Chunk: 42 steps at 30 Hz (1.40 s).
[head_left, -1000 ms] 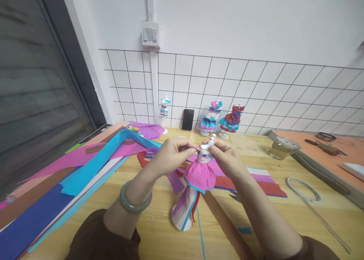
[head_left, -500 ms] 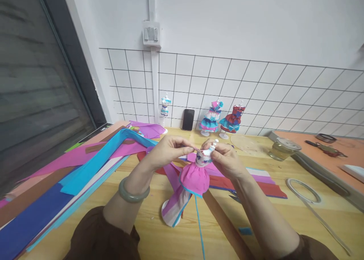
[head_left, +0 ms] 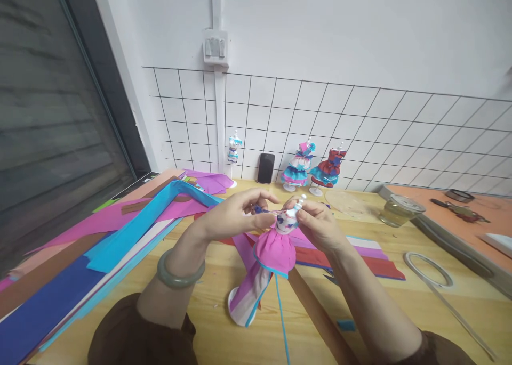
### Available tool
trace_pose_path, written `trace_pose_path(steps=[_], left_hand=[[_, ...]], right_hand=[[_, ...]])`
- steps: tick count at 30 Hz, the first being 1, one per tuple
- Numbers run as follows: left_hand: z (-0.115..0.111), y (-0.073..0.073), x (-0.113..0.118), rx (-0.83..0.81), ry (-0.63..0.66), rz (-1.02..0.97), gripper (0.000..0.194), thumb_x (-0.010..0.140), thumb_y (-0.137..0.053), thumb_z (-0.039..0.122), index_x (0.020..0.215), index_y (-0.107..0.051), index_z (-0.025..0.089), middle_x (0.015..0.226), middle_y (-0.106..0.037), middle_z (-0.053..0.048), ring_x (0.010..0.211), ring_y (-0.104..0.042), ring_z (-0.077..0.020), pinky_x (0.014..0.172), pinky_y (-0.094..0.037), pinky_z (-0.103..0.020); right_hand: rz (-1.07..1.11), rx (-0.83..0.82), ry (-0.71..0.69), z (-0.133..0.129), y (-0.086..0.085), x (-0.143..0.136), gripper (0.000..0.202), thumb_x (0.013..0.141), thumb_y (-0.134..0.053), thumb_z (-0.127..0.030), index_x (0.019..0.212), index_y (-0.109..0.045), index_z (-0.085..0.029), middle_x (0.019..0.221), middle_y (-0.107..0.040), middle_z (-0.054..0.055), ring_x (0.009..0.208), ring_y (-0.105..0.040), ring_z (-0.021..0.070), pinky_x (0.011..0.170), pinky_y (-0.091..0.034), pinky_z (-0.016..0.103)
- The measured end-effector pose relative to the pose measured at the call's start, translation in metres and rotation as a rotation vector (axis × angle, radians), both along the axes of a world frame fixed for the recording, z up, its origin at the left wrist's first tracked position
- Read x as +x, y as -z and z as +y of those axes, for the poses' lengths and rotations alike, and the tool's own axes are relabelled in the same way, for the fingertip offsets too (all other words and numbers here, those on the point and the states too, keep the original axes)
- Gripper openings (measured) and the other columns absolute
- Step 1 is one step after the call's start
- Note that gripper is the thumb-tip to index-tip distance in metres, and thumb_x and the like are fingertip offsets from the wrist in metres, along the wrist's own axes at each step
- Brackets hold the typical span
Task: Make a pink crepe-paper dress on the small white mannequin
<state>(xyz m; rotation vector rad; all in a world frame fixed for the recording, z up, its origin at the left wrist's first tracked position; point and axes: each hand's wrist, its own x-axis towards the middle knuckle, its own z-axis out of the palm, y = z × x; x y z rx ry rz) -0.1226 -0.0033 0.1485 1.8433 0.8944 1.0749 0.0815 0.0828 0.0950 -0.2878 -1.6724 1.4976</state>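
My right hand (head_left: 320, 221) is closed on the upper part of a miniature dress form (head_left: 287, 221), its thumb against the bodice. The form tilts, its round white base (head_left: 236, 309) toward me. It wears a patterned white bodice, a short pink skirt (head_left: 275, 252) with a blue hem, and a long purple and white panel (head_left: 256, 288) below. At the bodice's left side, my left hand (head_left: 244, 210) is curled, with index finger raised above the thumb. A small dark blue piece (head_left: 261, 209) and a thin strip show between its fingers; the exact grip is unclear.
Long coloured crepe-paper strips (head_left: 132, 232) cover the left side. Along the wall stand other dressed forms (head_left: 298, 168) and a phone (head_left: 266, 168). To the right are a roll of white tape (head_left: 428, 269), a lidded glass container (head_left: 400, 210) and an orange surface (head_left: 440, 221).
My left hand has shifted slightly left and its index finger has lifted from the thumb, exposing the dark blue piece. My right hand still holds the dress form in about the same place.
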Motion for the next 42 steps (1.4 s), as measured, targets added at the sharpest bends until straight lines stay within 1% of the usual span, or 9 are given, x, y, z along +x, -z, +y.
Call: trace_pose_path(steps=[3,6,13,21,24,27,31,34,42], left_hand=[[-0.001,0.003,0.014,0.127,-0.182,0.130,0.028,0.083,-0.057,0.043,0.097,-0.061,0.019,0.073,-0.058,0.001,0.068,-0.054,-0.0110,0.058,-0.041,-0.023],[0.000,0.006,0.022,0.271,-0.251,0.183,0.021,0.085,-0.055,0.037,0.090,-0.064,0.018,0.074,-0.062,-0.001,0.070,-0.055,-0.0116,0.062,-0.041,-0.024],[0.002,0.007,0.022,0.481,-0.292,0.233,0.018,0.088,-0.052,0.026,0.083,-0.066,0.016,0.074,-0.065,-0.002,0.070,-0.055,-0.0121,0.066,-0.041,-0.026],[0.000,0.002,0.019,0.509,-0.295,0.341,0.026,0.091,-0.044,0.028,0.081,-0.066,0.018,0.072,-0.061,-0.002,0.076,-0.052,-0.0155,0.071,-0.039,-0.029],[0.000,0.002,0.017,0.456,-0.261,0.301,0.022,0.088,-0.050,0.031,0.076,-0.063,0.019,0.071,-0.060,-0.002,0.077,-0.051,-0.0164,0.071,-0.039,-0.029],[0.004,0.006,0.016,0.312,-0.190,0.182,0.021,0.087,-0.052,0.032,0.074,-0.061,0.019,0.071,-0.057,-0.001,0.077,-0.051,-0.0153,0.070,-0.041,-0.028],[0.013,0.016,0.018,0.086,0.011,-0.080,0.018,0.086,-0.054,0.031,0.077,-0.058,0.016,0.077,-0.053,-0.001,0.074,-0.051,-0.0122,0.069,-0.041,-0.025],[0.018,0.024,0.021,-0.043,0.133,-0.206,0.020,0.085,-0.055,0.034,0.077,-0.056,0.015,0.074,-0.050,0.000,0.072,-0.049,-0.0114,0.068,-0.040,-0.025],[0.020,0.035,0.025,-0.144,0.248,-0.362,0.027,0.083,-0.058,0.040,0.076,-0.053,0.014,0.073,-0.047,-0.001,0.068,-0.047,-0.0112,0.063,-0.038,-0.026]], right_hand=[[-0.013,0.018,0.008,-0.002,-0.001,0.001,0.017,0.077,-0.069,-0.037,0.086,-0.071,-0.022,0.080,-0.058,0.002,0.069,-0.051,0.0141,0.062,-0.042,0.027],[-0.020,0.027,0.020,-0.004,-0.002,0.002,0.017,0.077,-0.069,-0.036,0.087,-0.071,-0.023,0.080,-0.057,0.002,0.069,-0.050,0.0137,0.061,-0.042,0.027],[-0.012,0.034,0.007,-0.007,-0.004,0.001,0.015,0.079,-0.068,-0.035,0.089,-0.071,-0.024,0.080,-0.058,0.001,0.071,-0.051,0.0137,0.063,-0.042,0.027],[0.002,0.001,0.037,-0.007,-0.006,0.001,0.019,0.076,-0.070,-0.038,0.087,-0.072,-0.022,0.082,-0.059,0.003,0.071,-0.052,0.0149,0.064,-0.044,0.029],[0.012,-0.014,0.002,-0.009,-0.006,-0.001,0.018,0.076,-0.070,-0.038,0.085,-0.072,-0.022,0.082,-0.058,0.003,0.072,-0.052,0.0152,0.064,-0.044,0.029],[0.018,-0.003,-0.035,-0.011,-0.007,-0.002,0.018,0.076,-0.070,-0.038,0.085,-0.071,-0.022,0.082,-0.056,0.003,0.074,-0.053,0.0161,0.065,-0.045,0.030],[0.044,0.046,-0.109,-0.010,-0.008,0.000,0.015,0.078,-0.068,-0.037,0.084,-0.071,-0.023,0.083,-0.056,0.003,0.076,-0.054,0.0161,0.067,-0.045,0.029],[0.037,0.082,-0.158,-0.007,-0.006,0.003,0.016,0.079,-0.067,-0.038,0.085,-0.070,-0.024,0.083,-0.055,0.004,0.082,-0.055,0.0189,0.071,-0.047,0.033],[0.015,0.116,-0.191,-0.003,-0.002,0.009,0.021,0.073,-0.071,-0.044,0.078,-0.071,-0.024,0.078,-0.054,0.005,0.083,-0.054,0.0219,0.071,-0.048,0.037]])
